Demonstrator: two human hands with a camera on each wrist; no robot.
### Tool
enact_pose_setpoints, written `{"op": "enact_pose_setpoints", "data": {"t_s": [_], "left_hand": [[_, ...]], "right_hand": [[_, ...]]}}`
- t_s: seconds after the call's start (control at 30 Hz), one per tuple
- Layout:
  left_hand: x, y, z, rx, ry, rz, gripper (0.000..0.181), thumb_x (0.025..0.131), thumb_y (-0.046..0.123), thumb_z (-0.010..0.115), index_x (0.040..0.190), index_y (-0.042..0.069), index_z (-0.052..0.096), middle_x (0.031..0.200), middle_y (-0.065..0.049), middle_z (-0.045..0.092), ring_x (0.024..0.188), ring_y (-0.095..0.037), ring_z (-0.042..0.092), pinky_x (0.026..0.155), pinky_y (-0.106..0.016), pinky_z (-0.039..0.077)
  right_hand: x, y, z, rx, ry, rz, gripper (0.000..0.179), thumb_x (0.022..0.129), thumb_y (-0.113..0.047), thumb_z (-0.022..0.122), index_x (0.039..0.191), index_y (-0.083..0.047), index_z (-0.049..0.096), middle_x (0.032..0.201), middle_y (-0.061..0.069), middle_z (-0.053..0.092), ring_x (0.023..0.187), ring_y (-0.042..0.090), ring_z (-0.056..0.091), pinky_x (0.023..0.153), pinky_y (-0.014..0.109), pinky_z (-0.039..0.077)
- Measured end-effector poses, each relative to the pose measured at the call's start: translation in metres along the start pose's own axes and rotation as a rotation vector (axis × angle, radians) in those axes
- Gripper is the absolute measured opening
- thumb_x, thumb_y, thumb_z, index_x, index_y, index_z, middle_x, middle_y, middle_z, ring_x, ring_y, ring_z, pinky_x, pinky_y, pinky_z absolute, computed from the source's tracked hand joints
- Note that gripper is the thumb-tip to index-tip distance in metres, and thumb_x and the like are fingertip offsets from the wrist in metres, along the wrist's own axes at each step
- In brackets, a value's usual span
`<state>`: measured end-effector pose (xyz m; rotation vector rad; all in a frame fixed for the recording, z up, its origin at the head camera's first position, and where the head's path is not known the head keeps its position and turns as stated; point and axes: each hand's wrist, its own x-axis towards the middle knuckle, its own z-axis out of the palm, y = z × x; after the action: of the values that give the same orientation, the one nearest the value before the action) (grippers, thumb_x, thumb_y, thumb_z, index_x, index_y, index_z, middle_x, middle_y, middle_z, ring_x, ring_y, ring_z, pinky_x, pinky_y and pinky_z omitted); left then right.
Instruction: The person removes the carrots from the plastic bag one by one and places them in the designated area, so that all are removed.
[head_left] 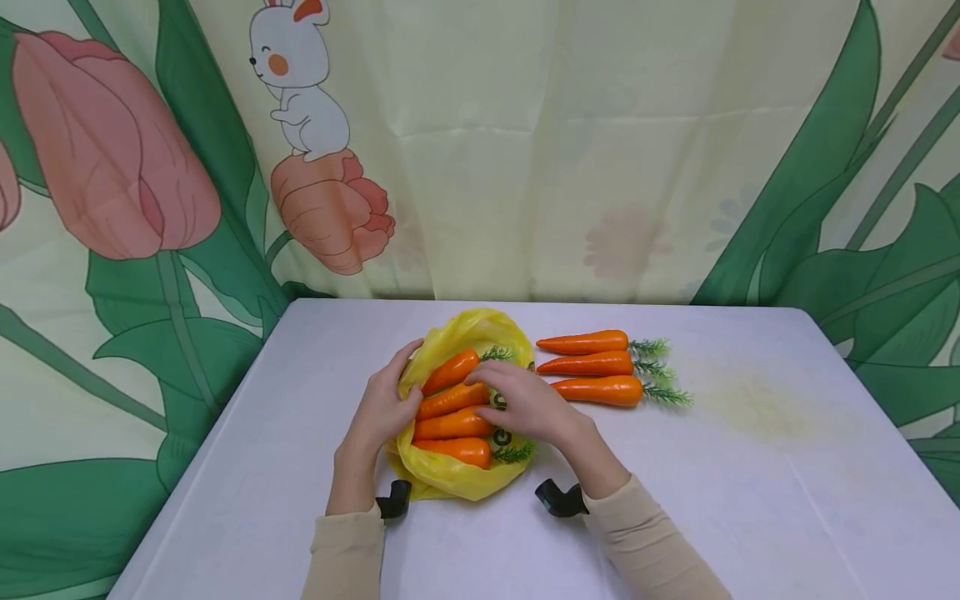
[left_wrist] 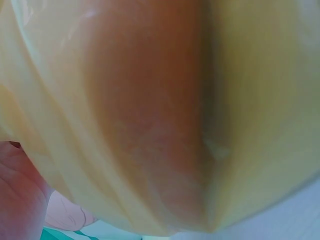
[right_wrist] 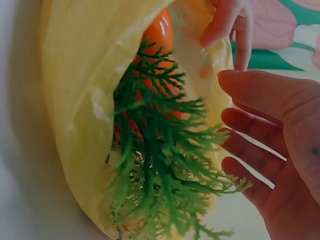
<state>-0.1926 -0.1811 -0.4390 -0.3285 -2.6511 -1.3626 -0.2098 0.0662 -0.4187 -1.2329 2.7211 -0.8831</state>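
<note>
A yellow plastic bag (head_left: 480, 322) lies with its mouth spread, several orange carrots (head_left: 452, 427) with green tops inside it. My left hand (head_left: 382, 410) holds the bag's left rim, thumb on the inner side and fingers outside. Over the leafy ends of the carrots hovers my right hand (head_left: 525, 402), its fingers loosely bent and pointing left. The right wrist view has nothing between the fingers of that hand, beside the green leaves (right_wrist: 160, 145). In the left wrist view the bag (left_wrist: 270, 100) fills most of the picture, an orange shape showing through it.
Right of the bag, three more carrots (head_left: 592, 342) lie side by side on the white table (head_left: 720, 517), leaves to the right. Behind the table hangs a curtain (head_left: 480, 208) printed with tulips and a rabbit. Black camera mounts (head_left: 561, 498) stick out at both wrists.
</note>
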Motion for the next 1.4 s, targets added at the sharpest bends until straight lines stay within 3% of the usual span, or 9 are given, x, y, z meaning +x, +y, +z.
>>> {"op": "enact_pose_setpoints", "data": {"t_s": [0.5,0.7,0.97,1.4], "left_hand": [[-0.003,0.000,-0.001,0.020,-0.004,-0.036,0.067,0.091,0.000,0.058,0.154,0.019,0.042,0.130,-0.013,0.063,0.112,-0.029,0.059,0.102,-0.050,0.046],[-0.003,0.001,-0.003,0.026,0.004,-0.011,0.067,0.090,-0.001,0.058,0.153,0.017,0.043,0.127,-0.013,0.065,0.109,-0.029,0.061,0.100,-0.050,0.049],[-0.002,-0.001,-0.003,0.017,0.017,0.012,0.067,0.089,-0.002,0.057,0.153,0.015,0.043,0.126,-0.014,0.065,0.109,-0.030,0.061,0.098,-0.051,0.049],[-0.001,0.000,-0.002,0.017,0.009,-0.003,0.067,0.089,-0.001,0.057,0.152,0.016,0.044,0.126,-0.014,0.065,0.109,-0.029,0.061,0.099,-0.050,0.049]], "right_hand": [[0.001,-0.004,0.015,-0.017,-0.081,-0.024,0.037,0.094,-0.017,0.073,0.129,-0.008,0.065,0.131,0.004,0.060,0.120,0.020,0.055,0.104,0.037,0.045],[0.002,-0.004,0.019,-0.017,-0.068,-0.048,0.036,0.093,-0.017,0.073,0.128,-0.008,0.066,0.129,0.004,0.061,0.122,0.021,0.054,0.105,0.037,0.044],[0.003,-0.005,0.020,-0.043,-0.110,-0.007,0.034,0.095,-0.019,0.072,0.127,-0.012,0.065,0.131,0.002,0.061,0.123,0.020,0.053,0.104,0.036,0.045],[0.003,-0.003,0.023,-0.095,-0.144,-0.017,0.034,0.094,-0.018,0.073,0.127,-0.012,0.066,0.125,0.000,0.064,0.117,0.021,0.055,0.101,0.036,0.046]]}}
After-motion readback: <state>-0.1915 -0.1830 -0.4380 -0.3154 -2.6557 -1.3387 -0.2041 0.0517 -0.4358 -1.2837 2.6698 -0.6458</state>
